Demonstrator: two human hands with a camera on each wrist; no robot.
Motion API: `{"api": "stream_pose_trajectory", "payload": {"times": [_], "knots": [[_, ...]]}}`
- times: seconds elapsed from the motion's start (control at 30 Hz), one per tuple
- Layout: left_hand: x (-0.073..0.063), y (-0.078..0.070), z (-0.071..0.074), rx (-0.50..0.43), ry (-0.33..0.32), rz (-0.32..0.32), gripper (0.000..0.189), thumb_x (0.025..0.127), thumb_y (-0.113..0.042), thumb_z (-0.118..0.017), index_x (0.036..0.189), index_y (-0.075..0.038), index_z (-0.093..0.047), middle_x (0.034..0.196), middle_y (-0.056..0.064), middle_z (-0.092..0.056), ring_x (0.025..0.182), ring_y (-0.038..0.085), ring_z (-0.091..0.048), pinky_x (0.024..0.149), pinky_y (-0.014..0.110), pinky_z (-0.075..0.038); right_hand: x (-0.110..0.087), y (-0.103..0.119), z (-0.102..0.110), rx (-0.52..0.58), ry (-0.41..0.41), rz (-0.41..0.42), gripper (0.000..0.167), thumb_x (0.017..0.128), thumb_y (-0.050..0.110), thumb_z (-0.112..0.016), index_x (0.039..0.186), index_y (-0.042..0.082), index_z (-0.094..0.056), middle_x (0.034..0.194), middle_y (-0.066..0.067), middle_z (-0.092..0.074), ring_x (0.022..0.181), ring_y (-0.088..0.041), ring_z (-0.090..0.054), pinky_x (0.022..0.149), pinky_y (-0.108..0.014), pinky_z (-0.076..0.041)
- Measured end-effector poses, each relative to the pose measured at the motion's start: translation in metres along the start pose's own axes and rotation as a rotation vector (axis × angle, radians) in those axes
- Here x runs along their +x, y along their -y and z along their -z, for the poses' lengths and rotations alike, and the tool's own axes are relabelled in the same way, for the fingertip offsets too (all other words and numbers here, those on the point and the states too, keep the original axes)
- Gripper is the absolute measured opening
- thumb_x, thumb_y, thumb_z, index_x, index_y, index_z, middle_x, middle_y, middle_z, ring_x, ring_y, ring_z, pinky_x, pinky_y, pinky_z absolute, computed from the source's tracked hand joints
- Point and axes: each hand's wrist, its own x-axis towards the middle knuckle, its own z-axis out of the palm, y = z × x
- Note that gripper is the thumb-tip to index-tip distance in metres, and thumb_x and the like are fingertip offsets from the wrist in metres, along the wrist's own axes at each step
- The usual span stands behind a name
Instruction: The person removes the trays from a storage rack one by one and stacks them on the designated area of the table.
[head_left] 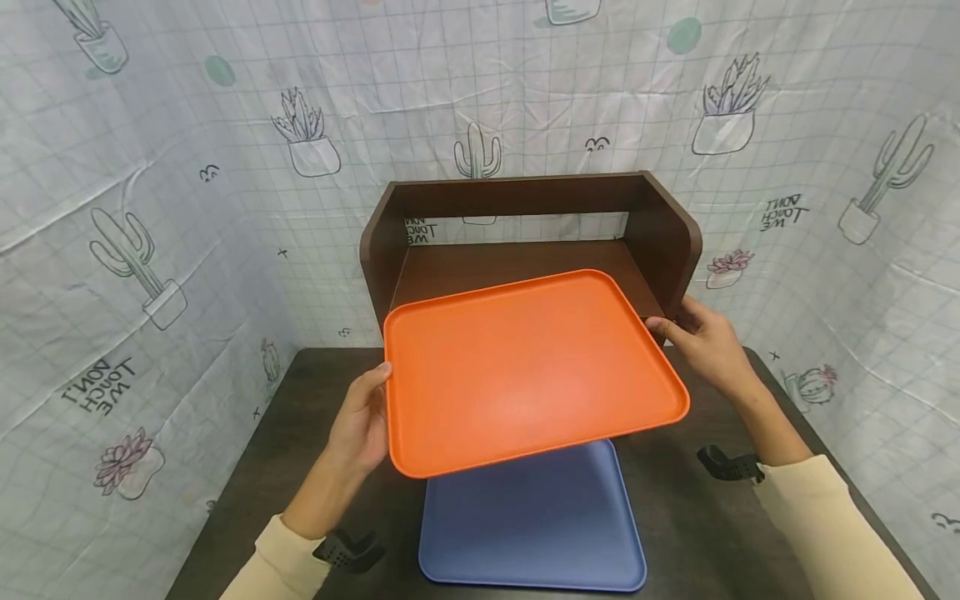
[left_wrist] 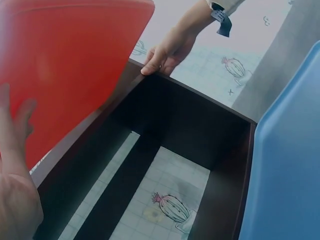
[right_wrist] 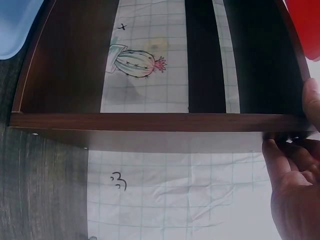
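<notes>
My left hand [head_left: 363, 425] holds an orange rectangular tray [head_left: 532, 367] by its left edge, thumb over the rim and fingers underneath. The tray is raised and tilted, its left end lower, in front of a dark brown wooden shelf unit [head_left: 517, 198]. In the head view it hides the shelf's lower part. My right hand [head_left: 701, 337] grips the shelf's right side panel [right_wrist: 160, 121], thumb on the front edge and fingers on the outer face. A blue tray [head_left: 532, 525] lies on the table under the orange one, partly covered by it in the head view.
The dark wood-grain table [head_left: 697, 517] is enclosed at the back and both sides by a white grid-patterned cloth [head_left: 525, 75] printed with cacti. The shelf stands at the table's back, close to the cloth. Each wrist wears a black strap [head_left: 727, 464].
</notes>
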Motion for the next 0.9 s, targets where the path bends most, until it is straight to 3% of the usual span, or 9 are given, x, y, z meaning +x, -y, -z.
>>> {"api": "stream_pose_trajectory", "payload": {"times": [0.07,0.13,0.23,0.3,0.7,0.8,0.9], "knots": [[-0.002,-0.001,0.001,-0.002,0.006,0.01,0.056,0.115,-0.008,-0.022,0.113,0.0,-0.078,0.106,0.009,-0.082,0.096,0.019,-0.081,0.088,0.033,-0.066,0.0,-0.001,0.0,-0.008,-0.003,-0.002,0.052,0.105,0.029,-0.069,0.152,0.01,-0.056,0.136,-0.022,-0.069,0.106,0.002,-0.067,0.079,-0.001,-0.047],[-0.004,-0.002,0.003,-0.002,0.015,0.02,0.056,0.115,-0.008,-0.022,0.114,0.001,-0.078,0.107,0.009,-0.082,0.098,0.019,-0.081,0.089,0.033,-0.066,0.001,-0.002,0.001,-0.016,-0.004,-0.002,0.053,0.105,0.03,-0.07,0.153,0.01,-0.056,0.139,-0.023,-0.068,0.116,-0.019,-0.072,0.08,-0.001,-0.045],[-0.008,-0.003,0.006,-0.016,0.042,0.037,0.055,0.115,-0.007,-0.022,0.116,0.002,-0.077,0.109,0.01,-0.082,0.101,0.02,-0.081,0.091,0.034,-0.066,0.001,-0.002,0.001,-0.02,0.002,0.001,0.056,0.105,0.029,-0.07,0.155,0.008,-0.054,0.143,-0.027,-0.065,0.127,-0.048,-0.064,0.079,0.001,-0.042],[-0.01,-0.003,0.008,-0.034,0.068,0.057,0.055,0.115,-0.007,-0.022,0.117,0.003,-0.076,0.111,0.011,-0.082,0.102,0.021,-0.081,0.092,0.035,-0.065,0.001,-0.003,0.001,-0.013,0.006,0.001,0.058,0.105,0.029,-0.07,0.155,0.007,-0.053,0.145,-0.028,-0.063,0.129,-0.053,-0.062,0.079,0.002,-0.042],[-0.022,0.008,0.018,-0.113,0.115,0.11,0.058,0.113,-0.003,-0.019,0.116,0.004,-0.076,0.11,0.012,-0.082,0.101,0.021,-0.081,0.091,0.033,-0.066,0.002,-0.003,0.001,-0.004,-0.006,0.004,0.054,0.104,0.027,-0.071,0.153,0.01,-0.056,0.144,-0.023,-0.066,0.129,-0.046,-0.064,0.08,-0.001,-0.045],[-0.024,0.011,0.021,-0.116,0.142,0.115,0.056,0.113,-0.002,-0.02,0.117,0.004,-0.075,0.111,0.012,-0.082,0.101,0.02,-0.081,0.091,0.032,-0.066,0.002,-0.001,0.001,0.001,-0.004,-0.005,0.054,0.104,0.029,-0.071,0.153,0.012,-0.057,0.144,-0.021,-0.067,0.13,-0.037,-0.066,0.081,-0.001,-0.046],[-0.027,0.014,0.025,-0.109,0.161,0.122,0.054,0.113,0.0,-0.021,0.119,0.004,-0.075,0.111,0.011,-0.081,0.101,0.02,-0.08,0.092,0.032,-0.066,0.001,-0.001,0.001,0.008,-0.004,-0.013,0.053,0.104,0.03,-0.071,0.152,0.012,-0.057,0.143,-0.02,-0.067,0.121,-0.006,-0.068,0.08,-0.001,-0.046]]}}
